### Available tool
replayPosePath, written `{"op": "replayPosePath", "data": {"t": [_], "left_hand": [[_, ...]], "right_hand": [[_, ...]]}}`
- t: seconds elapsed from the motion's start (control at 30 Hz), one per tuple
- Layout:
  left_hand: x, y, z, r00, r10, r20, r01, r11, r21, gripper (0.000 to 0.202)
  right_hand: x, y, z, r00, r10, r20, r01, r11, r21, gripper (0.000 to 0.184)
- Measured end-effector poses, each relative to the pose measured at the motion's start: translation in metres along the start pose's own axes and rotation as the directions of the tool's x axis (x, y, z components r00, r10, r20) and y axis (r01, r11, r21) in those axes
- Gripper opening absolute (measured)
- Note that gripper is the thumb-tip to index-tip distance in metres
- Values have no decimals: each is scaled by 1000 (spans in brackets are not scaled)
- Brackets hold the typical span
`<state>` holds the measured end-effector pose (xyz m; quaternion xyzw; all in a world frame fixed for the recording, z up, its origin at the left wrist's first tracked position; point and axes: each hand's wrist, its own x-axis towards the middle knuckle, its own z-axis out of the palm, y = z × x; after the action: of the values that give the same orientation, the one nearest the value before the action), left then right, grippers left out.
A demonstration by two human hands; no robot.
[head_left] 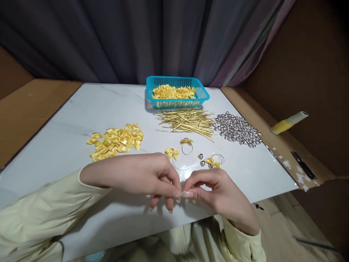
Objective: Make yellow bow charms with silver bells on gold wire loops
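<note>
My left hand and my right hand meet above the near part of the white table. Both are closed in a pinch, thumb against finger, with the tips touching or almost touching. What lies between the fingertips is too small and covered to make out. Just beyond the hands is a yellow satin bow beside a thin curved gold wire. Another bow sits on a closed gold wire ring. To the right, a third bow lies by a wire loop and a few silver heart beads.
A blue basket of yellow bows stands at the back. Before it lie gold wire ties, with a pile of silver beads to the right. Loose bows lie left. A yellow-and-white tube and black pen are at right.
</note>
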<state>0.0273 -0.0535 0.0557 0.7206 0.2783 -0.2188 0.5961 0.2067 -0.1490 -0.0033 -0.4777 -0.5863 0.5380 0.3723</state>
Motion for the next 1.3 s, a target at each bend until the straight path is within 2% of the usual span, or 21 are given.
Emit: {"op": "replayPosePath", "data": {"t": [0.13,0.17,0.23,0.3,0.37,0.47,0.53,0.63,0.9,1.07,1.3], "left_hand": [[-1,1,-2,1000,16,-9,-17,1000,-26,21],[-1,0,-3,1000,26,-14,-26,998,-52,21],[-1,-1,-7,997,63,-35,-67,991,-119,20],[0,-3,-10,990,122,-64,-132,971,-198,19],[2,-6,-12,981,178,-78,-193,934,-301,19],[5,-10,-13,975,201,-91,-220,850,-478,19],[7,-12,-13,976,187,-107,-215,796,-566,18],[9,-16,-12,976,185,-113,-214,751,-624,17],[10,-18,-10,971,176,-162,-239,741,-628,17],[11,-18,-10,970,154,-189,-239,744,-624,17],[11,-21,-12,966,146,-214,-247,768,-591,18]], "right_hand": [[-2,1,-1,996,-82,-25,81,996,-42,4],[-3,2,0,989,-136,-50,133,989,-59,2],[-5,3,2,955,-268,-129,251,959,-129,10],[-7,5,7,886,-405,-226,347,902,-255,18],[-9,6,13,788,-540,-296,407,818,-406,25],[-8,9,21,646,-697,-312,465,683,-563,34],[-6,10,23,594,-744,-305,477,632,-611,37],[-4,11,24,559,-769,-310,474,603,-642,39],[3,11,21,584,-747,-319,451,624,-638,24],[6,10,18,590,-748,-304,476,626,-618,23],[10,5,13,703,-622,-343,445,762,-469,18]]}}
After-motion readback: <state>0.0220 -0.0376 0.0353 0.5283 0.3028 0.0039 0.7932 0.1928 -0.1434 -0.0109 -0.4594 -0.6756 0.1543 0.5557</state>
